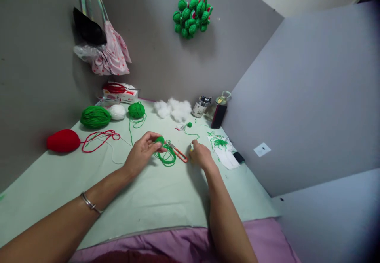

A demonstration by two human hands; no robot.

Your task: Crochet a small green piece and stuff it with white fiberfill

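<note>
My left hand pinches a small round green crocheted piece between thumb and fingers. Loops of green yarn lie on the table just beneath it. Close to my right hand are orange-handled thread snips, lying on the tabletop. The right fingers are curled around a thin tool with a yellow part; most of it is hidden, so its kind is unclear. Beyond both hands sits a small green crocheted ball with a yarn tail.
Green, white and red yarn line the left side. White stuffing, a jar and a dark phone-like slab stand behind. Green scraps lie on white paper. Green crocheted pieces hang above.
</note>
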